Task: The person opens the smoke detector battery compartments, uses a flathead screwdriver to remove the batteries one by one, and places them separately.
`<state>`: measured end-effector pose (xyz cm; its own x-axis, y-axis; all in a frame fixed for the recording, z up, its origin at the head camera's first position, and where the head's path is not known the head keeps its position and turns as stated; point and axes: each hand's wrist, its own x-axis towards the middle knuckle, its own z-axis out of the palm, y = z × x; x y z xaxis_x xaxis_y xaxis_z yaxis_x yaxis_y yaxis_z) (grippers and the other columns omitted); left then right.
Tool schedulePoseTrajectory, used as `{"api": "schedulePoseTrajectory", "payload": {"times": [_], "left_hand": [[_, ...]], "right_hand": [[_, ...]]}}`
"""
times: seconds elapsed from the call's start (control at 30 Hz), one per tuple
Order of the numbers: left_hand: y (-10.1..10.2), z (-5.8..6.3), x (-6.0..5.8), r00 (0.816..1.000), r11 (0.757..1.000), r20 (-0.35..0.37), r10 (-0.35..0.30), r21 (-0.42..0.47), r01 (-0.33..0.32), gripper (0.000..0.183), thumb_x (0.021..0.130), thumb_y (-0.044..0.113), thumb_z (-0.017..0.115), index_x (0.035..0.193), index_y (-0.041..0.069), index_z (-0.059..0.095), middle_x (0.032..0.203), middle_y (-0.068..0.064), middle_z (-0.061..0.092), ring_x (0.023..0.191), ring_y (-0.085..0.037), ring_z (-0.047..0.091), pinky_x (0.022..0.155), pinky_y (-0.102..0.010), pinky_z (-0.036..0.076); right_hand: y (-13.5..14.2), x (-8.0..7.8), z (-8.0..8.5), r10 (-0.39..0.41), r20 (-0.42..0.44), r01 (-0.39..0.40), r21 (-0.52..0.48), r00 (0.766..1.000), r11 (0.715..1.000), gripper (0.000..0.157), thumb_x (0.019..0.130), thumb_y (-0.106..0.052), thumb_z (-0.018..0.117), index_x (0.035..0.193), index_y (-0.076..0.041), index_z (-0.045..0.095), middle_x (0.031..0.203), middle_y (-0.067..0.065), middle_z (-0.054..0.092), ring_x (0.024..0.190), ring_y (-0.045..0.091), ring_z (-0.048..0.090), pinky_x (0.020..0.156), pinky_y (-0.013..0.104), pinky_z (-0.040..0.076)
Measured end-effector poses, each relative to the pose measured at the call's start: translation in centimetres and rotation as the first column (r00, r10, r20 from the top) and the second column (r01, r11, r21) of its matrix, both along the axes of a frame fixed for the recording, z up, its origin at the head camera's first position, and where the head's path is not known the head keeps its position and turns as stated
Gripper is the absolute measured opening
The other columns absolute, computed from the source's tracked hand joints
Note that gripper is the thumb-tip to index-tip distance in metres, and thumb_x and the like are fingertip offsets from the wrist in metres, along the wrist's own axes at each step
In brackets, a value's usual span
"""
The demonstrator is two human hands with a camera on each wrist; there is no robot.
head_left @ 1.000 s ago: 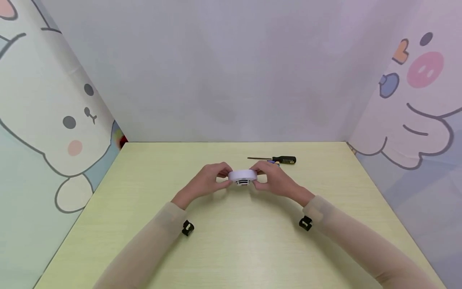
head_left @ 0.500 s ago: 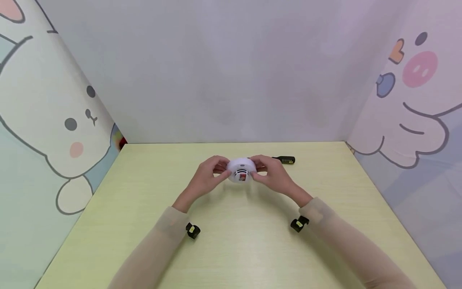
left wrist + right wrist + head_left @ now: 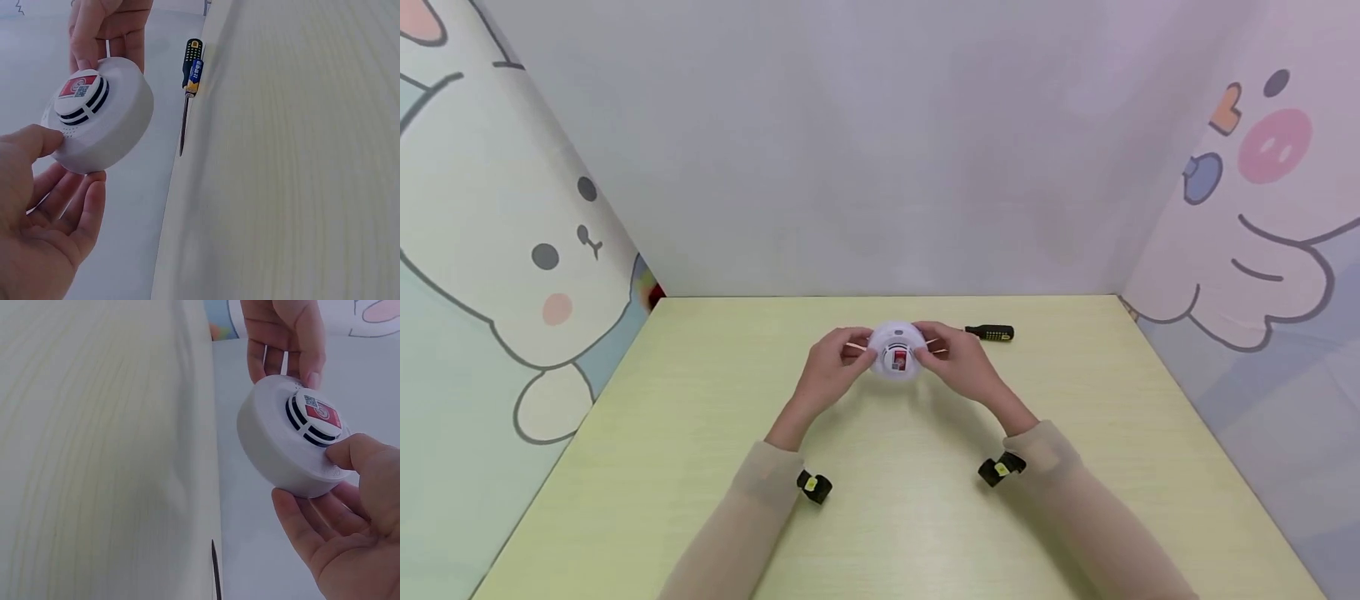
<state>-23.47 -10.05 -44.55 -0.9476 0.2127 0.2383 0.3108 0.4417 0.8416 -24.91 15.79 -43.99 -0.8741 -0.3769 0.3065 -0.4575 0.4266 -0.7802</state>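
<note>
Both hands hold a round white smoke detector (image 3: 895, 332) above the table, its vented dome and red label turned up toward the head camera. My left hand (image 3: 832, 367) grips the left edge, thumb on the face and fingers behind the rim. On the opposite edge, my right hand (image 3: 958, 360) pinches it the same way. In the left wrist view the smoke detector (image 3: 119, 119) shows a thick smooth side wall and dark slots around the dome. The right wrist view shows the red label with a small printed code on the smoke detector (image 3: 262, 444).
Behind the right hand, a screwdriver (image 3: 991, 332) with a black and yellow handle lies near the table's back edge. A small blue battery-like cylinder (image 3: 195, 76) lies against the screwdriver. Printed cloth walls enclose the pale wooden table (image 3: 880, 517) at the back and sides.
The smoke detector has tilted from nearly edge-on to face the head camera, rising slightly. Both hands have turned with it, keeping their hold, and the forearms have moved closer together.
</note>
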Motion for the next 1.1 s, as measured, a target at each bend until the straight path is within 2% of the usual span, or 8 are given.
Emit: {"api": "schedulePoseTrajectory", "payload": {"times": [0.2,0.4,0.6,0.83,1.1], "left_hand": [[0.0,-0.5,0.2,0.995,0.999,0.090,0.036,-0.029,-0.034,0.035,0.103,0.024,0.073,0.134,0.009,0.069,0.121,-0.007,0.070,0.104,-0.022,0.073,0.090,-0.034,0.063],[0.1,-0.9,0.3,0.984,0.995,0.162,0.074,-0.073,-0.063,0.036,0.104,0.028,0.072,0.136,0.010,0.069,0.119,-0.006,0.071,0.103,-0.021,0.072,0.087,-0.035,0.062],[0.2,-1.3,0.4,0.969,0.993,0.228,0.100,-0.079,-0.084,0.036,0.103,0.028,0.071,0.135,0.011,0.070,0.118,-0.006,0.072,0.105,-0.022,0.071,0.090,-0.036,0.061],[0.1,-1.8,0.3,0.965,0.991,0.245,0.090,-0.114,-0.063,0.039,0.103,0.025,0.071,0.139,0.009,0.069,0.118,-0.007,0.072,0.107,-0.023,0.074,0.091,-0.038,0.061],[0.2,-2.1,0.5,0.961,0.990,0.264,0.082,-0.131,-0.049,0.040,0.103,0.026,0.071,0.140,0.010,0.068,0.120,-0.007,0.073,0.110,-0.024,0.073,0.097,-0.042,0.059]], "right_hand": [[-0.4,-0.3,-0.6,-0.007,0.075,0.005,0.030,0.997,1.000,0.043,0.102,-0.011,0.073,0.143,-0.003,0.064,0.126,0.017,0.074,0.105,0.031,0.076,0.090,0.041,0.063],[-0.7,-0.6,-1.2,-0.023,0.162,0.010,0.076,0.987,0.997,0.041,0.104,-0.016,0.070,0.144,-0.005,0.065,0.133,0.015,0.072,0.106,0.029,0.076,0.086,0.038,0.064],[-0.8,-0.6,-1.4,-0.010,0.205,-0.013,0.110,0.979,0.994,0.038,0.105,-0.016,0.068,0.142,-0.007,0.067,0.132,0.014,0.072,0.107,0.030,0.075,0.088,0.039,0.063],[-0.9,-0.4,-1.7,-0.025,0.213,-0.005,0.139,0.977,0.990,0.038,0.105,-0.017,0.067,0.141,-0.004,0.067,0.127,0.018,0.073,0.106,0.031,0.075,0.092,0.042,0.062],[-1.1,-0.2,-2.0,-0.061,0.240,0.023,0.161,0.969,0.987,0.038,0.105,-0.018,0.067,0.141,-0.004,0.067,0.127,0.018,0.073,0.105,0.031,0.075,0.090,0.041,0.062]]}}
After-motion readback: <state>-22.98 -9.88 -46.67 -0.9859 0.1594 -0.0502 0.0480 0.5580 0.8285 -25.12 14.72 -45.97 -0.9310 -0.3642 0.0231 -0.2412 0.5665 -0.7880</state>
